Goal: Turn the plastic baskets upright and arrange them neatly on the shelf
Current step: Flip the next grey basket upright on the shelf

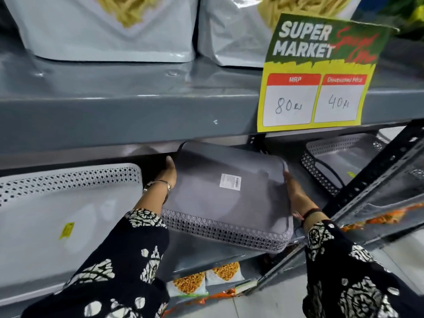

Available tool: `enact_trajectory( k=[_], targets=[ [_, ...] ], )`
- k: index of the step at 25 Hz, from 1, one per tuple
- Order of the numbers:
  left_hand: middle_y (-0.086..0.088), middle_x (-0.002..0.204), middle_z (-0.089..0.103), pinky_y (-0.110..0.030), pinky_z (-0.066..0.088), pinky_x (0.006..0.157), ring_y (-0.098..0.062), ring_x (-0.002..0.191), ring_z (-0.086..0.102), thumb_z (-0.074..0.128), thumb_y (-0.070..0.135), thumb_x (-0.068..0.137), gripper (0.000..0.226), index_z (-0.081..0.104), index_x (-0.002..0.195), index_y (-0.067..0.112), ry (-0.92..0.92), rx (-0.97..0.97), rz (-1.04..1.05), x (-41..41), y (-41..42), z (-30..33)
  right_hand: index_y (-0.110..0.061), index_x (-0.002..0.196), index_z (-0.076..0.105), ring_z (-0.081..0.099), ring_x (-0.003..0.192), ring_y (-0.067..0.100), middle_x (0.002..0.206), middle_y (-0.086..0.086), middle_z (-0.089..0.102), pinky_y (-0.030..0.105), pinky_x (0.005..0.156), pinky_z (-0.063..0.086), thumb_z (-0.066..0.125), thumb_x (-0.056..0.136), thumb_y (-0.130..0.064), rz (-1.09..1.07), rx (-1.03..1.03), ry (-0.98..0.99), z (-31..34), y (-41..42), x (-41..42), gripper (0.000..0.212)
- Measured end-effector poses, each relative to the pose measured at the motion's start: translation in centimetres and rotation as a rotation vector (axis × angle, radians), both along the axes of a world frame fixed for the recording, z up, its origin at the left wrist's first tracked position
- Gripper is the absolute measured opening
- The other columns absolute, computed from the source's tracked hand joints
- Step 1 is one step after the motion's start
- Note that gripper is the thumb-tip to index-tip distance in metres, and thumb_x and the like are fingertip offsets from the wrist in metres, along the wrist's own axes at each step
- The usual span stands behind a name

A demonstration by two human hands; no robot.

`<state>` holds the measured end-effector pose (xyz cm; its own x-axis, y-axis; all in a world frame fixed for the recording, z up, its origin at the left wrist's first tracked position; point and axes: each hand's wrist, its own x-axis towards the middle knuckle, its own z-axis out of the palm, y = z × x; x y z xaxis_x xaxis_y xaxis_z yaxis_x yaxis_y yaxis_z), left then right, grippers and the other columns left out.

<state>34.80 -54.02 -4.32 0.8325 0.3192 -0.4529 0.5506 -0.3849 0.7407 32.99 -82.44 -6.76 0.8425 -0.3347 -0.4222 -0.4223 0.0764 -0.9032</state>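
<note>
A stack of grey plastic baskets is upside down, its flat bottom with a white barcode label facing me, tilted over the grey shelf. My left hand grips its left edge and my right hand grips its right edge. A white perforated basket sits upright on the shelf at the left. Another grey lattice basket stands upright at the back right, partly hidden by the shelf frame.
The upper shelf's edge hangs low over the baskets, with noodle packs on it and a yellow-green price sign. A dark slotted upright crosses at the right. Snack packets lie on the shelf below.
</note>
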Motion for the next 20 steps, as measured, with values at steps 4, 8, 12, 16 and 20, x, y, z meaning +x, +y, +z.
enact_trajectory(
  k=[4, 8, 12, 16, 20],
  targets=[
    [-0.013, 0.153, 0.03, -0.044, 0.025, 0.118, -0.031, 0.139, 0.032, 0.011, 0.055, 0.093, 0.072, 0.028, 0.145, 0.008, -0.26, -0.353, 0.239, 0.6, 1.5, 1.4, -0.015, 0.095, 0.065, 0.069, 0.068, 0.01, 0.065, -0.003, 0.075, 0.017, 0.072, 0.055, 0.025, 0.089, -0.057, -0.054, 0.217, -0.224, 3.0, -0.2, 1.2, 0.058],
    [-0.019, 0.138, 0.05, -0.039, 0.045, 0.096, -0.028, 0.122, 0.052, 0.015, 0.064, 0.089, 0.077, 0.046, 0.133, 0.009, -0.447, -0.779, 0.366, -0.3, 3.2, 3.0, -0.025, 0.101, 0.064, 0.057, 0.106, 0.018, 0.091, -0.007, 0.073, 0.034, 0.091, 0.043, 0.028, 0.076, -0.071, -0.018, 0.33, -0.348, 5.0, -1.3, 1.6, 0.064],
    [-0.011, 0.155, 0.026, -0.046, 0.027, 0.116, -0.031, 0.137, 0.037, 0.014, 0.067, 0.086, 0.083, 0.021, 0.148, 0.012, -0.202, -0.642, 0.261, -3.1, 3.7, 1.8, -0.015, 0.075, 0.076, 0.072, 0.076, 0.018, 0.073, 0.003, 0.077, 0.025, 0.069, 0.058, 0.036, 0.075, -0.068, 0.196, 0.338, -0.218, 4.1, -2.4, -0.6, 0.067],
    [-0.01, 0.159, 0.008, -0.052, 0.018, 0.118, -0.03, 0.142, 0.027, 0.023, 0.055, 0.093, 0.069, 0.009, 0.149, 0.017, -0.039, -0.475, 0.1, -3.5, 3.7, 1.1, -0.006, 0.099, 0.062, 0.065, 0.044, 0.003, 0.059, 0.001, 0.074, 0.013, 0.04, 0.05, 0.04, 0.092, -0.038, 0.164, 0.044, 0.022, 1.5, -2.2, -0.5, 0.039],
    [-0.015, 0.155, 0.025, -0.053, 0.03, 0.11, -0.029, 0.136, 0.037, 0.028, 0.049, 0.095, 0.064, 0.018, 0.148, 0.013, 0.109, -0.326, 0.047, -3.6, 3.6, 1.2, 0.004, 0.122, 0.053, 0.056, 0.078, 0.019, 0.109, 0.023, 0.064, 0.023, 0.061, 0.042, 0.046, 0.09, -0.006, 0.148, -0.449, 0.078, -0.2, -2.6, -0.1, 0.034]
  ],
)
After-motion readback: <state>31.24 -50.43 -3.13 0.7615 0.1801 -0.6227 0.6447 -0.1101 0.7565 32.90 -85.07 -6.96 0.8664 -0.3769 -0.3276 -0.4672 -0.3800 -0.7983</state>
